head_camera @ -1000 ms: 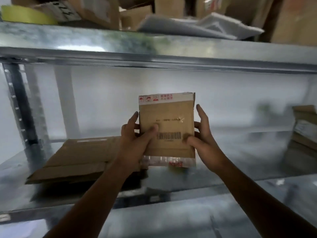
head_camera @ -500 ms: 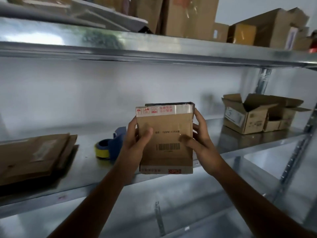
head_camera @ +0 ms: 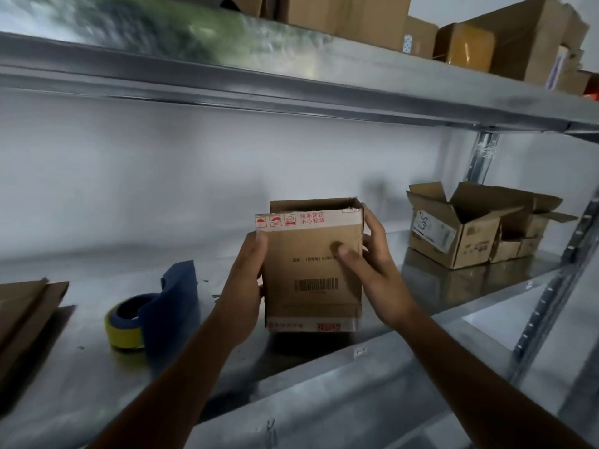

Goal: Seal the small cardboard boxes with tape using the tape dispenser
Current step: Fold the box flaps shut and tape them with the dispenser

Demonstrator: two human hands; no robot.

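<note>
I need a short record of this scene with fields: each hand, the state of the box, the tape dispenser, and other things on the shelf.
left hand: grips the left side of the small cardboard box, thumb on its front
right hand: holds its right side, thumb on front
box: upright, top looks open
tape dispenser: on the shelf, left of the box, untouched
also on shelf: flattened cardboard far left; open boxes right
</note>
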